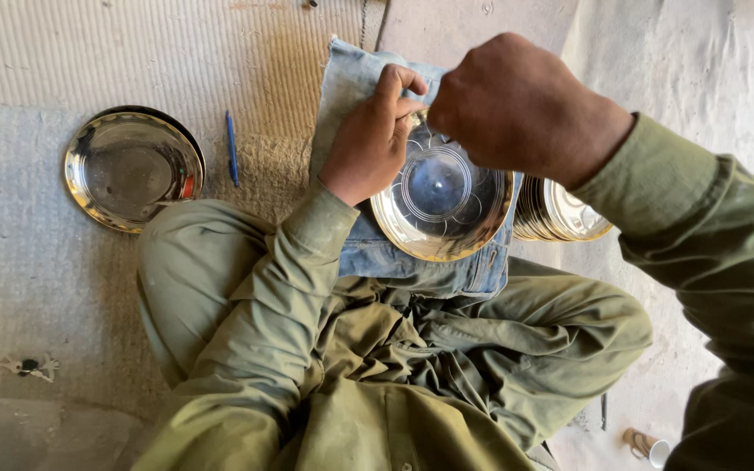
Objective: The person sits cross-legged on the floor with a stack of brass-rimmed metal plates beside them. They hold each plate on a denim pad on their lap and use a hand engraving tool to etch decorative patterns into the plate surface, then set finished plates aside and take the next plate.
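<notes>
Ribbed grey mat (19, 253) – denim cloth (355, 83) under steel plate (440, 205); left hand (368, 144) pinching rim, right hand (517, 105) fisted – contents unclear.

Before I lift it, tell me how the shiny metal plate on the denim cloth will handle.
The metal plate looks thin and rigid, so probably light and unbending. Its polished, mirror-like face suggests a slippery hold; the left hand steadies it at the rim. Shallow and flat-bottomed on the denim cloth, it seems unlikely to roll or tip, though it may slide.
</notes>
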The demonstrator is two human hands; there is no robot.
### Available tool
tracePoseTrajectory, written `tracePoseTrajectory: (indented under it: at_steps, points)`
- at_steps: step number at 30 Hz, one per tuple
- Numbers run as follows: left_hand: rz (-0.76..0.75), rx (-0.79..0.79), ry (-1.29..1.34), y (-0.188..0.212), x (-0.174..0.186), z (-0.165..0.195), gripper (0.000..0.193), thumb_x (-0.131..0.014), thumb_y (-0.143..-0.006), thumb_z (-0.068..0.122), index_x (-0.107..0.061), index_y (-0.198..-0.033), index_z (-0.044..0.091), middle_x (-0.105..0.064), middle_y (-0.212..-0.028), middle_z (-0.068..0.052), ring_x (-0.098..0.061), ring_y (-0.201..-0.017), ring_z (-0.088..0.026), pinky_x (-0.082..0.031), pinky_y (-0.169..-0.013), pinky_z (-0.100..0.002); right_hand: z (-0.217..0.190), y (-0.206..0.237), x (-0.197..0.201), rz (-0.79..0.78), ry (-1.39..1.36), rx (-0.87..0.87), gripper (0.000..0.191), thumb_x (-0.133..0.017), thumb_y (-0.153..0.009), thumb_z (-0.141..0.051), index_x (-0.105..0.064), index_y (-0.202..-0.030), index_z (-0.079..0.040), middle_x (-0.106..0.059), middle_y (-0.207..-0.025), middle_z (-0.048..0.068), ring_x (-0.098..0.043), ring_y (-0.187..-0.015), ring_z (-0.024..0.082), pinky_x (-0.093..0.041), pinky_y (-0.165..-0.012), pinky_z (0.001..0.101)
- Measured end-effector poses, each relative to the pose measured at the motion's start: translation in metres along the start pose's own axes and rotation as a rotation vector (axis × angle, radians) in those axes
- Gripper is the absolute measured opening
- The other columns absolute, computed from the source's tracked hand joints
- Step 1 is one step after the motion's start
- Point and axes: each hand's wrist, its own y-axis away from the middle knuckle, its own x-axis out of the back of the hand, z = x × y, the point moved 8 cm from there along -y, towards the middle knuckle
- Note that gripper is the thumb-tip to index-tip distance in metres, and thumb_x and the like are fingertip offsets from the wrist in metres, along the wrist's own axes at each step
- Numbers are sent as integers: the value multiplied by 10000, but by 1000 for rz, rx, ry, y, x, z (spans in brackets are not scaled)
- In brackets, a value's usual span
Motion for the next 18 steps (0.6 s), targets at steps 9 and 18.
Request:
tracePoseTrajectory:
  at_steps: [9,18]
  points:
    - [60,-32,-1,0,6,14,267,-552,-1001,-62,-445,-1219,49,-714,-1168,-146,-753,-1115,-300,-592,-840,-394,11,48,-21,-15,-351,-529,156,-649,-797,-1,-723,-775,-137,-649,-592,82,-622,-516,228,-510,-465,376]
    - [118,-16,187,2,32,49,193,-570,-1012,-27,-628,-1181,44,-770,-1129,-110,-768,-1147,-246,-608,-915,-341,-63,184,-65,933,-1226,-1049,457,-785,-972,-5,-633,-1399,54,-575,-766,17,-502,-695,55,-352,-600,240]
